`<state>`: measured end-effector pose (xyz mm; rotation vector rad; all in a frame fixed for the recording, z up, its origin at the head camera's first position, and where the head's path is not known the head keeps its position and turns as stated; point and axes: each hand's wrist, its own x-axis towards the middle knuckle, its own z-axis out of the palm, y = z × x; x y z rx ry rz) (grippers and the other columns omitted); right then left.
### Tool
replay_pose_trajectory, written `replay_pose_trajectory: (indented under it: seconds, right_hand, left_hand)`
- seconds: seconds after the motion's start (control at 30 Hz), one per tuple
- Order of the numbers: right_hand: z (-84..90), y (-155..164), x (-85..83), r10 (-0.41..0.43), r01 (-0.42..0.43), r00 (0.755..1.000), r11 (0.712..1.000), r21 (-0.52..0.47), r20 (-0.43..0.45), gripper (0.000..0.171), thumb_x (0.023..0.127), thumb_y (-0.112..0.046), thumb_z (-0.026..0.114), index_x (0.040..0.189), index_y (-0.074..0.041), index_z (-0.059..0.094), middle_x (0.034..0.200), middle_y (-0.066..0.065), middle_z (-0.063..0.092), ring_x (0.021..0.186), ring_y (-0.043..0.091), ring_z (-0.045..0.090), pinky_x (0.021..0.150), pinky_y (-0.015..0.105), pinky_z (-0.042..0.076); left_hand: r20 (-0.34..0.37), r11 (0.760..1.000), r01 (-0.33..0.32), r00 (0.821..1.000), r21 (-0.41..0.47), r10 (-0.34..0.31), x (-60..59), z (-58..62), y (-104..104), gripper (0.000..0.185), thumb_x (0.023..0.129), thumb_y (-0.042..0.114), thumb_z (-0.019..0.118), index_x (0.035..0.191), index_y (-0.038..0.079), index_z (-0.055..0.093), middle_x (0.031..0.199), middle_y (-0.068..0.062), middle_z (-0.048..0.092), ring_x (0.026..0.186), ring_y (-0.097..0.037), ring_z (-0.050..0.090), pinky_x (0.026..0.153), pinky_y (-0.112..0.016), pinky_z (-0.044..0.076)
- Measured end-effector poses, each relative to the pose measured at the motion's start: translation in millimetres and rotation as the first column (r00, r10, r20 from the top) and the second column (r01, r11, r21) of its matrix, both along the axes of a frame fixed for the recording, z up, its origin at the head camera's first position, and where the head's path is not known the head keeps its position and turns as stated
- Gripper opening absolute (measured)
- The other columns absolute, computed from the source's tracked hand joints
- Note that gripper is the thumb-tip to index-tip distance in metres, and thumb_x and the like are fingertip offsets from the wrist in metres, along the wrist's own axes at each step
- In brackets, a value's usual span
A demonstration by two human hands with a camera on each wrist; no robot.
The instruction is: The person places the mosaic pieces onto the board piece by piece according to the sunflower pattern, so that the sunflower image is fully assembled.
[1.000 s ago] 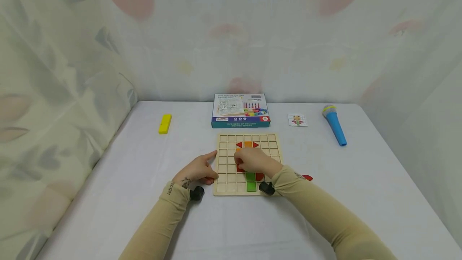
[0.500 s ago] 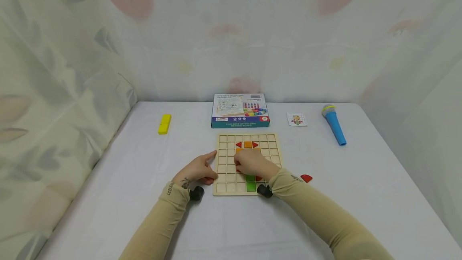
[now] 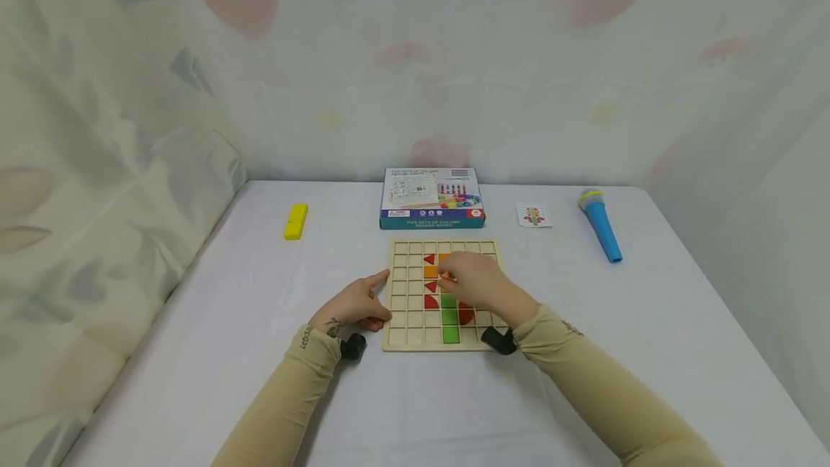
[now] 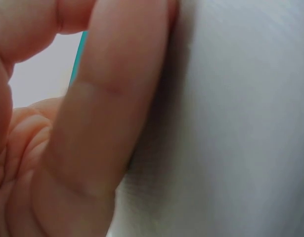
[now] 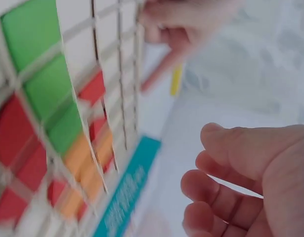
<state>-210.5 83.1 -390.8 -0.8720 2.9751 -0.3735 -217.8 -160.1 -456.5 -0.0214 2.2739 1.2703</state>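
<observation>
Wooden grid board (image 3: 405, 294) lies flat on the table, long axis running away from the person. Left hand (image 3: 353, 305) rests at its left edge, index finger extended, nothing held. Right hand (image 3: 476, 281) is over the board's upper middle, fingers loosely curled by the orange tiles (image 3: 433, 272); whether a piece is pinched cannot be told. Versus 0.5 s ago: right hand shifted up-right, red and green tiles (image 3: 450, 317) uncovered.

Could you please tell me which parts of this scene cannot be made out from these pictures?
- Head view: the right hand covers several cells of the wooden grid board, so any pieces beneath it are hidden.
- Head view: the small printed card is too small to read.
- Left wrist view: the left hand's finger fills the frame, hiding the board.
- Right wrist view: the green square pieces are blurred.
</observation>
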Motion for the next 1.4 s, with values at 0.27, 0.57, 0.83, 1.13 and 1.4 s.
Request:
replay_pose_trajectory:
  seconds: [0.27,0.57,0.83,1.13,1.4]
  right_hand:
    - [4.8,81.4,12.6,-0.192,0.191,0.981,0.981,0.021,0.025,0.027,0.084,-0.024,0.067,0.105,-0.007,0.068,0.089,0.004,0.064,0.079,0.017,0.058,0.064,0.033,0.050]
    - [-28.1,142.7,39.9,-0.342,0.328,0.920,0.939,0.098,0.193,0.025,0.082,-0.018,0.067,0.102,-0.002,0.068,0.092,0.008,0.064,0.083,0.022,0.060,0.068,0.038,0.052]
    - [-51.6,149.7,50.8,-0.326,0.319,0.931,0.945,0.069,0.166,0.019,0.078,-0.017,0.070,0.093,-0.005,0.069,0.083,0.003,0.056,0.070,0.014,0.049,0.057,0.029,0.046]
    - [-46.3,138.0,42.7,-0.310,0.305,0.924,0.951,0.055,0.222,0.012,0.077,-0.010,0.071,0.080,-0.012,0.060,0.072,-0.001,0.055,0.067,0.016,0.048,0.060,0.029,0.045]
    - [-18.1,97.6,14.2,-0.208,0.220,0.964,0.974,-0.056,0.163,0.005,0.082,-0.010,0.067,0.085,-0.010,0.065,0.078,-0.002,0.062,0.069,0.014,0.052,0.060,0.029,0.045]
  left_hand:
    - [-0.001,0.999,-0.009,1.000,-0.038,0.009,-1.0,1.0,1.5,0.091,0.072,0.004,0.074,0.147,0.023,0.027,0.063,-0.008,0.058,0.047,-0.012,0.054,0.049,-0.023,0.050]
    - [0.009,1.000,-0.014,1.000,-0.021,0.014,-0.5,2.2,2.0,0.092,0.071,0.002,0.073,0.147,0.022,0.027,0.065,-0.010,0.058,0.048,-0.013,0.056,0.050,-0.024,0.052]
    - [0.010,1.000,-0.014,1.000,-0.020,0.014,0.6,4.5,2.1,0.093,0.070,0.002,0.074,0.147,0.021,0.026,0.064,-0.010,0.058,0.047,-0.013,0.055,0.050,-0.024,0.052]
    - [0.007,1.000,-0.008,1.000,-0.008,0.008,1.8,3.6,2.5,0.092,0.071,0.001,0.073,0.148,0.020,0.025,0.065,-0.010,0.058,0.048,-0.013,0.055,0.049,-0.024,0.051]
    - [0.019,1.000,-0.020,1.000,-0.002,0.020,0.8,3.3,2.2,0.092,0.071,0.001,0.073,0.148,0.020,0.026,0.064,-0.009,0.058,0.047,-0.013,0.054,0.049,-0.023,0.051]
